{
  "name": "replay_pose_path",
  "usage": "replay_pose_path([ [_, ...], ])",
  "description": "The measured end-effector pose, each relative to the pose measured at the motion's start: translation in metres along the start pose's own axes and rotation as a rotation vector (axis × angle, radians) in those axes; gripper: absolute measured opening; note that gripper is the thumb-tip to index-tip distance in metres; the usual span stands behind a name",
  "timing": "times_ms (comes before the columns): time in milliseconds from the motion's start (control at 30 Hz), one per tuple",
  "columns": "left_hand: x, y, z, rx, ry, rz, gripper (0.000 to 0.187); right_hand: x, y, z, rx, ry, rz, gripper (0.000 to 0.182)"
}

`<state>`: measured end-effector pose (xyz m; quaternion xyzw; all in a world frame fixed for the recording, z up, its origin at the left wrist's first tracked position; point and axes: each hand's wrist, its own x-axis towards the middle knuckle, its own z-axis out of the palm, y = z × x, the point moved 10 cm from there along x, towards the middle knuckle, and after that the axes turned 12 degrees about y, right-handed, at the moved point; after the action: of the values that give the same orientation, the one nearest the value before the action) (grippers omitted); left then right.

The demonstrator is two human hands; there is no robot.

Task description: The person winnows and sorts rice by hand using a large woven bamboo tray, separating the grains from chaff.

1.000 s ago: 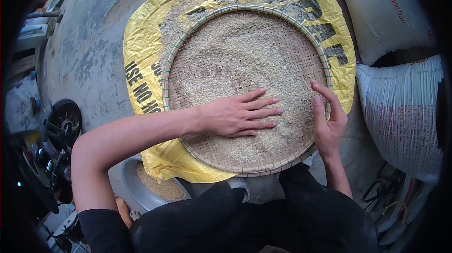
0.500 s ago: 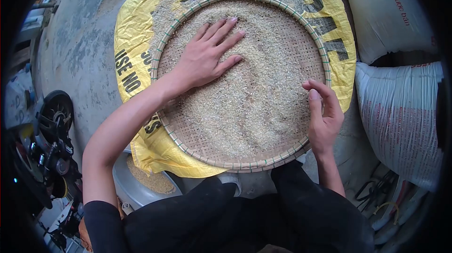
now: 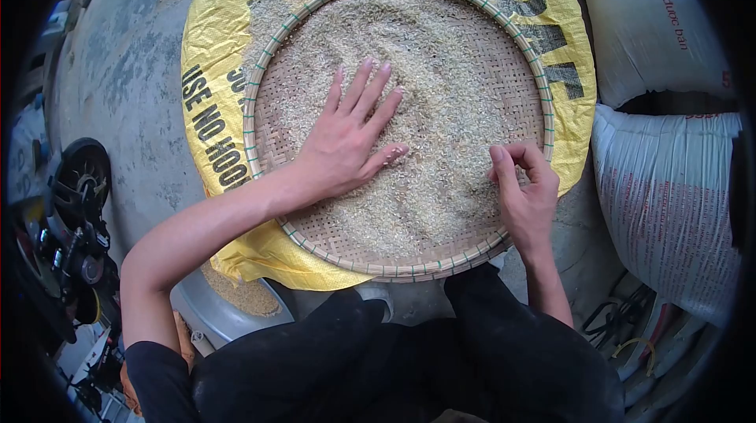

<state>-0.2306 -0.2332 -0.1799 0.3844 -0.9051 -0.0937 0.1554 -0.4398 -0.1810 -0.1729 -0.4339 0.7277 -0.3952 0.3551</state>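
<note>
A round woven winnowing tray (image 3: pixel 512 68) with a green-stitched rim holds a spread layer of pale, rice-like grain (image 3: pixel 441 124). My left hand (image 3: pixel 346 143) lies palm down on the grain left of centre, fingers spread, a few grains stuck to the thumb. Over the tray's right side is my right hand (image 3: pixel 526 191), its thumb and fingers drawn together in a pinch. Whatever sits between those fingertips, if anything, is too small to make out. Beneath the tray is a yellow printed sack (image 3: pixel 216 53), with more grain scattered on its far part.
A metal basin (image 3: pixel 224 317) with finer yellowish grain stands by my left knee. Two full white sacks, one upper (image 3: pixel 630 21) and one lower (image 3: pixel 669 202), stand at the right. A motorbike (image 3: pixel 79 226) is at the left on the concrete floor (image 3: pixel 150 100).
My left hand has slid toward me over the grain, baring a different patch of it. My right hand has moved inward from the rim, its fingers closing more tightly together.
</note>
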Motion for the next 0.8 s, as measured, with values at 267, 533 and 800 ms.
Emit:
replay_pose_path([
  [267, -0.042, 0.114, 0.017, -0.341, -0.244, 0.404, 0.065, -0.002, -0.025, 0.009, 0.003, 0.02, -0.245, 0.014],
  [533, -0.03, 0.104, 0.026, -0.43, -0.138, 0.491, 0.053, -0.009, -0.007, 0.014, 0.167, 0.011, -0.028, 0.026],
  [800, 0.024, 0.04, 0.025, -0.194, 0.013, 0.292, 0.059, -0.011, -0.004, 0.025, 0.111, -0.117, -0.023, 0.041],
])
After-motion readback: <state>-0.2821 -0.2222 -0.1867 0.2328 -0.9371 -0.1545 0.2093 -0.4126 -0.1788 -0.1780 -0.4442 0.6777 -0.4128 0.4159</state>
